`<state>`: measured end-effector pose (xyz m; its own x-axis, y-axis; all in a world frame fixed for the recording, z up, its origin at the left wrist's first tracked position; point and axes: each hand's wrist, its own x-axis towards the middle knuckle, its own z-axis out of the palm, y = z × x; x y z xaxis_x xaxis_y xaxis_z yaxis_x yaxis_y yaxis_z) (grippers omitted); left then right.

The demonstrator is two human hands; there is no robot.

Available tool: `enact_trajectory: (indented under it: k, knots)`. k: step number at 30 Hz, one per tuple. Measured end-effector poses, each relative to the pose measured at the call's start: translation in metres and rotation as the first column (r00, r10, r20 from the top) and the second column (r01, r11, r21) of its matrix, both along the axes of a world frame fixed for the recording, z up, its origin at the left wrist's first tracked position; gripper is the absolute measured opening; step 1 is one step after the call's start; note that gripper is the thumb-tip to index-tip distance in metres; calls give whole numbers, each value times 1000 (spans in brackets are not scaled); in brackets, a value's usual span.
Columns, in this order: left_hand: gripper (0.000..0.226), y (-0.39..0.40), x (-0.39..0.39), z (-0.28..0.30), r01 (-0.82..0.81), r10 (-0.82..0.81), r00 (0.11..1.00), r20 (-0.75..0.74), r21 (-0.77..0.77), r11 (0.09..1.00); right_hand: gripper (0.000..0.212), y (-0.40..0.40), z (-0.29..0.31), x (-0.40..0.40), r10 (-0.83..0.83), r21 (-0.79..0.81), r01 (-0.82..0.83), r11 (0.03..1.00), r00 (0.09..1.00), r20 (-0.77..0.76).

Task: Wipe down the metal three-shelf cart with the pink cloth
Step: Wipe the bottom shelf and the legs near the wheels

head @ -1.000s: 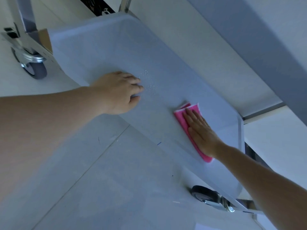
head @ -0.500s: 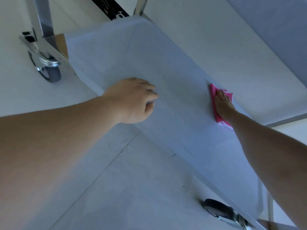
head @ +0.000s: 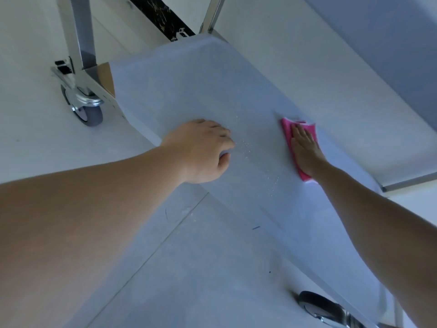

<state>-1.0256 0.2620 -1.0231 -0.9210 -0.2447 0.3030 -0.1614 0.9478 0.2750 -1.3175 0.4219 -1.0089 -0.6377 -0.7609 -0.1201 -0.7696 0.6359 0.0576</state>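
The right hand (head: 305,150) lies flat, fingers straight and close together, pressing the pink cloth (head: 298,147) onto the far side of the bottom shelf (head: 189,86). The left hand (head: 203,150) braces on the near edge, fingers curled over the rim. Since half a second ago the cloth has drawn slightly back towards the person. Droplets (head: 246,147) remain between the hands, so this shelf probably needs more passes.

Pale tiled floor (head: 179,268) with thin grout lines (head: 151,254) and a small blue mark (head: 256,227), a dark marbled strip (head: 160,15) at the far edge, in dim, bluish light.
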Motion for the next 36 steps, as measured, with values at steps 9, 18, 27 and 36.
enact_trajectory:
  k: [9, 18, 27, 36]
  knots:
    - [39, 1, 2, 6, 14, -14, 1000, 6, 10, 1000, 58, 26, 8, 128, 182, 7, -183, 983, 981, 61]
    - [40, 1, 2, 6, 11, -11, 1000, -10, 52, 999, 52, 47, 9, 196, 212, -15, -212, 977, 965, 151]
    - [37, -8, 2, 18, 91, -90, 996, -13, 197, 976, 53, 47, 15, 201, 185, 4, -187, 982, 974, 133]
    - [42, -95, 24, 7, -42, 43, 996, 82, -13, 999, 55, 42, 14, 208, 181, -23, -179, 984, 972, 149]
